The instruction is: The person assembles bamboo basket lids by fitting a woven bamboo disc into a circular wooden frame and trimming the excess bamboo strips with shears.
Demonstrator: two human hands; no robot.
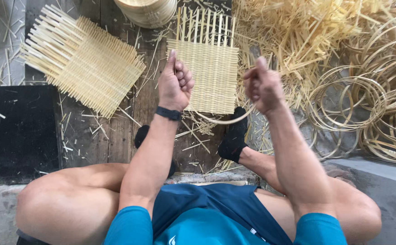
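Left hand point(175, 84) and right hand point(262, 86) both fisted around a thin bent bamboo strip point(225, 120), raised above a woven mat point(211, 68), bamboo hoops point(366, 109) at right

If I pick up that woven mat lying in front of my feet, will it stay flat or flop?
The woven mat would probably sag slightly but hold its shape, since its thin strips interlock tightly. It looks light for its size. The loose strip ends at its top edge might snag or splay.

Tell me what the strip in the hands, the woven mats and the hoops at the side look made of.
Strip between left hand and right hand: likely split bamboo or cane, pale, matte, bending in a smooth curve. Woven mats: same straw-coloured slats, unfinished, loose ends sticking out. Hoops: thin strips of similar material coiled into rings, slightly glossier.
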